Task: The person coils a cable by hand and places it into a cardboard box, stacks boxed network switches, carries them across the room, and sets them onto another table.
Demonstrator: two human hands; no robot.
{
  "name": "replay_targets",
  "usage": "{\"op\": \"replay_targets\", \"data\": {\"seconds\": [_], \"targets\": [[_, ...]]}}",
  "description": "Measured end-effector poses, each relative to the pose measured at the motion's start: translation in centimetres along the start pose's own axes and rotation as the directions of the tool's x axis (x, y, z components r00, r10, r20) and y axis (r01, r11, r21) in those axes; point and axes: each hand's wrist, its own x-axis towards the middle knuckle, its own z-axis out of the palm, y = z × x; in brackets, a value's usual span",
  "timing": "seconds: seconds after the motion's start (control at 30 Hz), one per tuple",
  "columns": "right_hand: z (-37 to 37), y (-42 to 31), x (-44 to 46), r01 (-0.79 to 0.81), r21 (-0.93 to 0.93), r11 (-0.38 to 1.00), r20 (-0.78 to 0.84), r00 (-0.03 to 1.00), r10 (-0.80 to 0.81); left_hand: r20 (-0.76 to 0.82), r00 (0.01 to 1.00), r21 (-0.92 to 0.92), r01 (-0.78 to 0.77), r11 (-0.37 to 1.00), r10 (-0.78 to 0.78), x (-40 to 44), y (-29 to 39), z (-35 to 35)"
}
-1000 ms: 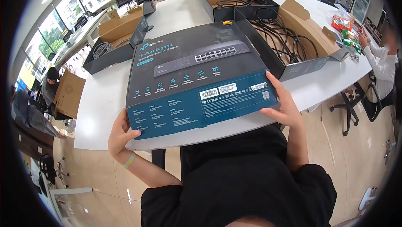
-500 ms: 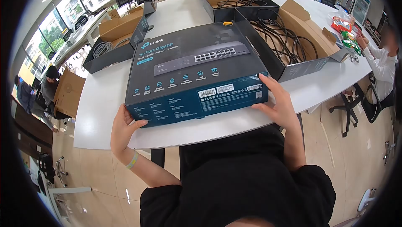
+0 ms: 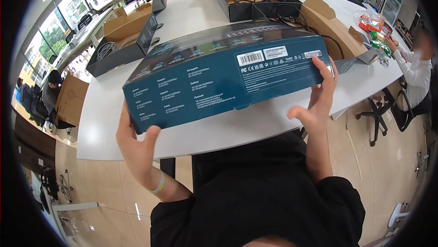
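Note:
A closed tp-link switch box (image 3: pixel 219 78), black on top with a teal side, is tilted up off the white table so that its teal printed side faces me. At its lower left corner, my left hand (image 3: pixel 139 142) grips it, thumb on the teal face and fingers behind. My right hand (image 3: pixel 319 96) holds the right end, one finger over the printed labels and the thumb apart from the box below. The box partly covers the open cable box behind it.
Open boxes with cables stand at the left (image 3: pixel 121 48), at the back (image 3: pixel 255 0) and at the right (image 3: pixel 337 32) of the white table (image 3: pixel 205 137). Snack packets (image 3: pixel 378 39) lie near a seated person (image 3: pixel 413 69) at the right. Another person (image 3: pixel 52 92) is at the far left.
The switch box has been lifted and tilted, its teal side turning toward me and its top now foreshortened. Both hands moved with it, and the right hand's grip shifted up the right end.

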Motion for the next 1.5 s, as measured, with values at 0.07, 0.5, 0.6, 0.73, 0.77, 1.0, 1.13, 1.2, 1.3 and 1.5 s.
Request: {"op": "replay_targets", "data": {"seconds": [0.07,0.5,0.6,0.73,0.77,1.0,1.13,1.2,1.3,1.5], "targets": [[0.7,-0.2,0.4,0.011,-0.258,0.966,-0.045,0.999,-0.024,-0.052,0.998,-0.023,0.03,0.999,-0.031,0.0,0.4,1.6],[1.6,1.6,0.3,0.109,-0.619,0.778,-0.103,0.97,-0.218,-0.231,0.966,-0.045,0.109,0.993,-0.117,0.5,1.1,3.3],[1.3,1.8,0.4,0.129,-0.629,0.767,-0.087,0.968,-0.234,-0.218,0.973,-0.046,0.07,0.996,-0.079,0.6,1.1,3.3],[1.1,2.2,0.5,0.149,-0.618,0.772,-0.07,0.968,-0.243,-0.191,0.98,0.001,0.052,0.999,-0.051,0.5,1.3,3.3],[1.1,2.5,0.5,0.163,-0.605,0.779,-0.076,0.963,-0.26,-0.184,0.982,0.022,0.052,0.998,-0.048,0.5,1.3,3.3],[0.9,3.5,0.1,-0.014,-0.124,0.992,-0.244,0.97,-0.017,-0.228,0.972,0.08,0.079,0.994,-0.059,0.5,1.2,4.2],[0.9,1.7,0.9,-0.2,0.049,0.979,-0.181,0.962,0.206,-0.229,0.97,0.098,0.106,0.99,-0.081,0.5,0.5,4.3],[0.9,2.4,0.8,-0.184,0.012,0.983,-0.205,0.962,0.183,-0.234,0.968,0.1,0.116,0.988,-0.09,0.6,0.5,4.6],[1.1,2.4,0.4,-0.137,-0.287,0.948,-0.192,0.978,0.083,-0.29,0.947,0.117,0.177,0.977,-0.137,0.7,0.5,5.1],[1.4,2.7,0.2,-0.119,-0.259,0.958,-0.176,0.982,0.074,-0.26,0.947,0.184,0.238,0.954,-0.186,0.9,-0.4,4.9]]}}
